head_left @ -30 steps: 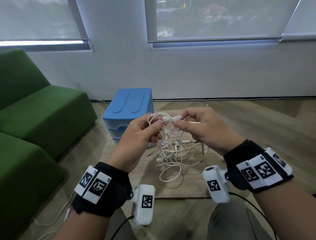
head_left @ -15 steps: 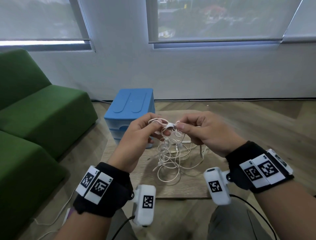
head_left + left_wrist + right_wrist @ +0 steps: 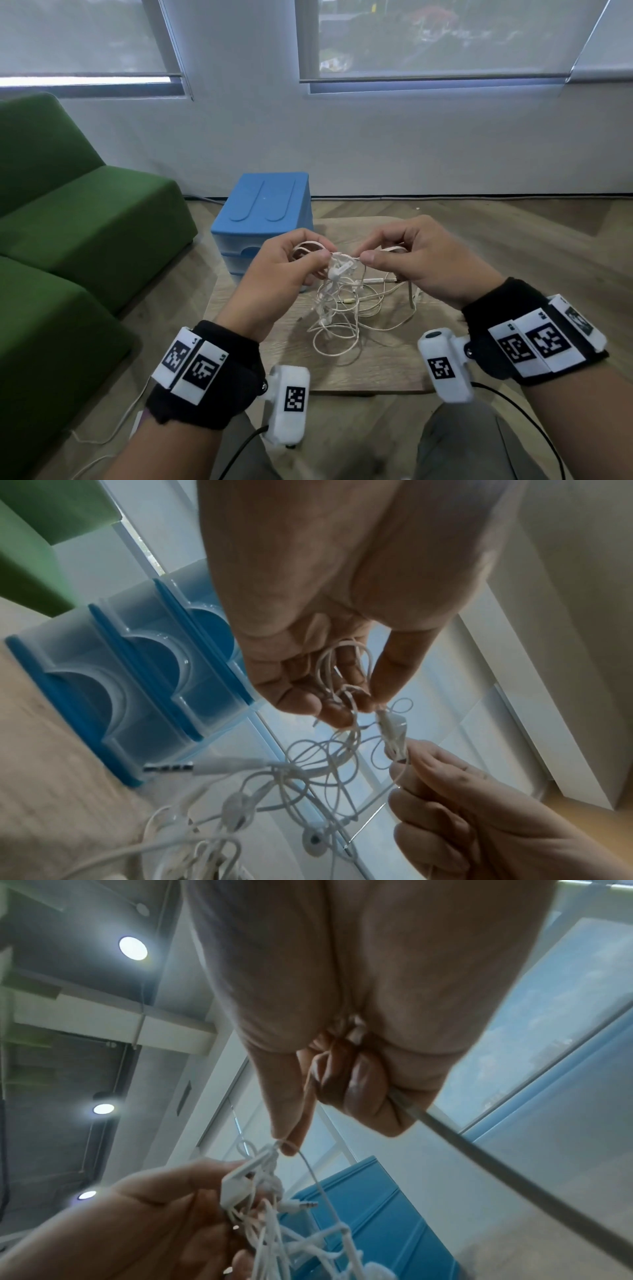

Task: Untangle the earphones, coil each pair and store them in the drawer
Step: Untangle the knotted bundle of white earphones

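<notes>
A green sofa [image 3: 68,240] fills the left side. At 12 o'clock from the hands, a blue drawer unit [image 3: 263,219] stands on the far left corner of the wooden bench [image 3: 376,359], its drawers closed. The left hand [image 3: 281,274] pinches the tangled white earphones [image 3: 342,301] between thumb and fingertips, with a loop of cable lying in its palm. The tangle hangs from both hands — its lower loops rest on the bench at 6 o'clock. The right hand [image 3: 418,260] pinches a thin cable at the top of the knot, just beside the left fingertips, its other fingers curled round more cable.
</notes>
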A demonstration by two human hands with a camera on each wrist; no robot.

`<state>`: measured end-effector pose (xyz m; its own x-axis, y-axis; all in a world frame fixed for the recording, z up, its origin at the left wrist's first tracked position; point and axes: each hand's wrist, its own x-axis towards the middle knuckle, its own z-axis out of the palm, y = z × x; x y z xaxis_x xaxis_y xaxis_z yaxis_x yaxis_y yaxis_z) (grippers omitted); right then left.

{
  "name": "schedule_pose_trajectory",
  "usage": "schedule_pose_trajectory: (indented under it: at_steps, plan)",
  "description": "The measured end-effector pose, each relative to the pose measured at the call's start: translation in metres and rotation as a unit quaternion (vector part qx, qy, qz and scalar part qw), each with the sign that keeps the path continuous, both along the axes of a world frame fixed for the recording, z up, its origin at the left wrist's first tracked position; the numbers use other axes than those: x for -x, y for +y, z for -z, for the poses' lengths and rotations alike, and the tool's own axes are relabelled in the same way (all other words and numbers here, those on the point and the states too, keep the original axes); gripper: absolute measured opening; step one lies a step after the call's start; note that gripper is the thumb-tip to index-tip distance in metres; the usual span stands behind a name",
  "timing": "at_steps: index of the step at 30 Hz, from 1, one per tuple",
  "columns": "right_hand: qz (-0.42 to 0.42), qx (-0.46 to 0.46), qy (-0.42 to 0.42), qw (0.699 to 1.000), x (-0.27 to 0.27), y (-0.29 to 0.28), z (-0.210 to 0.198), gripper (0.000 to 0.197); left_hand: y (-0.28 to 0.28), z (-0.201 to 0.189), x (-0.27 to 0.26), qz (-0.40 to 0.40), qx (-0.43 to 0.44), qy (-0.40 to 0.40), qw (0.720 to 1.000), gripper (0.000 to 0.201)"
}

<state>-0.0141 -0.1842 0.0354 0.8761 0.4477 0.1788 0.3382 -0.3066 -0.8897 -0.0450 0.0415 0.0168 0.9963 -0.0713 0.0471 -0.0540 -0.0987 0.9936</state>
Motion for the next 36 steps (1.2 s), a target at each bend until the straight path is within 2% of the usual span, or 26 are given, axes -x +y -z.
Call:
schedule_pose_trajectory:
  at_steps: [3, 6, 8, 12, 16, 20, 24, 28, 31, 34, 36]
  plan:
    - [0.018, 0.012, -0.029, 0.999, 0.000, 0.004, 0.001, 0.008, -0.003, 0.000, 0.000, 0.004, 0.008, 0.000, 1.000, 0.010]
    - [0.030, 0.000, -0.024, 0.999, -0.001, 0.008, 0.002, 0.015, -0.004, -0.002, 0.001, 0.019, -0.008, -0.009, 1.000, 0.016]
    - [0.033, -0.011, -0.006, 0.999, 0.000, 0.010, 0.003, 0.018, -0.005, -0.002, 0.002, 0.036, -0.014, -0.014, 0.999, 0.018]
    - [0.016, -0.082, 0.071, 0.994, 0.001, 0.013, 0.005, 0.021, -0.009, -0.001, 0.002, 0.032, -0.018, -0.034, 0.999, 0.007]
    - [-0.016, -0.140, 0.108, 0.984, 0.002, 0.012, 0.006, 0.020, -0.008, 0.001, -0.001, 0.027, 0.050, -0.012, 0.998, 0.017]
    - [-0.012, -0.107, 0.056, 0.993, 0.001, 0.007, 0.007, 0.010, -0.007, 0.002, 0.000, 0.034, 0.074, -0.009, 0.997, 0.006]
    - [-0.012, -0.074, 0.001, 0.997, 0.000, 0.004, 0.006, 0.009, -0.005, 0.004, 0.000, 0.050, 0.078, 0.001, 0.996, 0.017]
    - [-0.019, 0.004, -0.068, 0.997, -0.002, 0.001, -0.001, 0.011, -0.003, 0.003, 0.000, 0.073, 0.065, 0.010, 0.995, 0.026]
    - [-0.018, 0.050, -0.108, 0.993, -0.003, 0.001, -0.005, 0.014, -0.003, 0.002, 0.000, 0.072, 0.045, 0.008, 0.996, 0.021]
    - [0.000, 0.047, -0.117, 0.992, -0.004, 0.002, -0.004, 0.010, -0.002, 0.002, -0.002, 0.056, 0.023, -0.002, 0.998, 0.010]
    - [0.018, 0.024, -0.103, 0.994, -0.006, 0.003, -0.002, 0.005, -0.002, 0.002, -0.002, 0.052, 0.006, -0.005, 0.999, 0.011]
